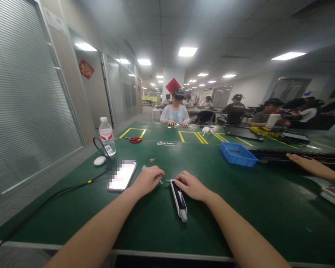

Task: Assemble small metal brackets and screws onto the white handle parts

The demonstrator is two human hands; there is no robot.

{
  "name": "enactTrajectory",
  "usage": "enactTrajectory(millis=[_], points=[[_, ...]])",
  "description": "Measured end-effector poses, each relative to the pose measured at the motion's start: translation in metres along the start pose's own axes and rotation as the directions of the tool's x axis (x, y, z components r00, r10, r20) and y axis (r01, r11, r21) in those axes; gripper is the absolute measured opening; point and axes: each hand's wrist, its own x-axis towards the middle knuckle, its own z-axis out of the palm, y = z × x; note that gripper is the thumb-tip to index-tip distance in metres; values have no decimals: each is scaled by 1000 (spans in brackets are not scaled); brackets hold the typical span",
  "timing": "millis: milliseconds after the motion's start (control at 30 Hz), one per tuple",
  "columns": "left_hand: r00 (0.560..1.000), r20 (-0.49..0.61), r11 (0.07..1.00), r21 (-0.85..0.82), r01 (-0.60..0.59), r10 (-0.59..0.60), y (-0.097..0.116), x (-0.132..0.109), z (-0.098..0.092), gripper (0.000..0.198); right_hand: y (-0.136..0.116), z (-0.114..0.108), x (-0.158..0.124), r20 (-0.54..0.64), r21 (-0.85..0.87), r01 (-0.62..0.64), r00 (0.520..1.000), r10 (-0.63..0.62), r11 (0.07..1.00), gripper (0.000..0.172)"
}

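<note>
My hands rest on the wide green table mat [184, 230]. My right hand [192, 186] grips the far end of the long narrow black-and-silver metal bar [179, 199] stretching toward me. My left hand [148, 179] curls, fingers closed, over small metal parts [161, 181] just beside that end. A jerk could scatter them toward the smartphone [123, 175] left of my left hand.

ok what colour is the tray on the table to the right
Blue: the tray is plain blue plastic, seen clearly in the head view.

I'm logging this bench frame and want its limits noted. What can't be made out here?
Head view:
- Phone screen: blurred out.
- Left hand: its fingers cover whatever is under them.
- Long part: far end under the right hand.
- Small metal bits: too small to identify.
- Co-worker's arm: cut by the right edge.
</note>
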Motion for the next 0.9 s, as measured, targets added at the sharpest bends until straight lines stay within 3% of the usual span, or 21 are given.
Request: enactTrajectory(millis=[900], points=[[999,5,999,-17,-50,50,-1,-2,4,24,2,1,-1,4,-10,1,1000,-1,1000,27]])
